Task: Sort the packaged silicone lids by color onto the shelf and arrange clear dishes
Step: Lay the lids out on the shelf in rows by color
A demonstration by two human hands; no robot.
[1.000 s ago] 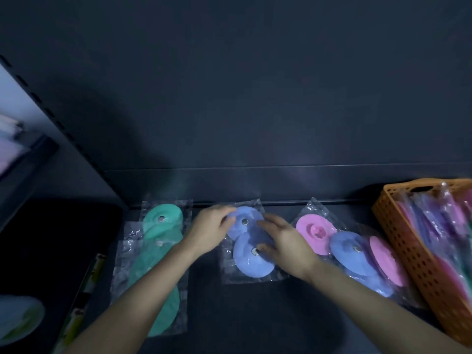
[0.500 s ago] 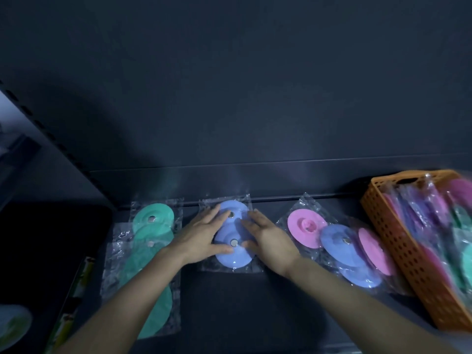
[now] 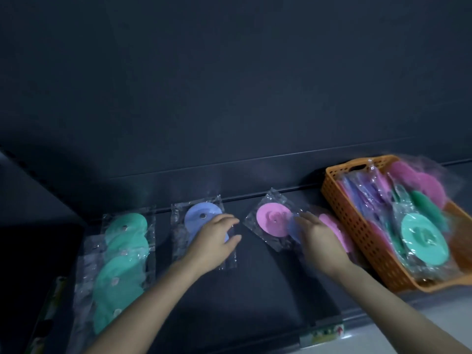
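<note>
Blue lids (image 3: 200,217), clear-bagged, lie under left hand (image 3: 212,241), fingers spread; right hand (image 3: 319,238) fingers relaxed.

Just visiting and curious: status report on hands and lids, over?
Left hand open on bagged blue silicone lids. Right hand open over unsorted pink and blue bagged lids. Orange plastic basket close beside.

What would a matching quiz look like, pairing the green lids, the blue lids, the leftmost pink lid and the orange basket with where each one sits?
Things:
1. green lids
2. blue lids
3. leftmost pink lid
4. orange basket

Places:
A. farthest right
B. partly under the left hand
C. between the left hand and the right hand
D. farthest left

Pairs: 1-D, 2-B, 3-C, 4-A.
</note>
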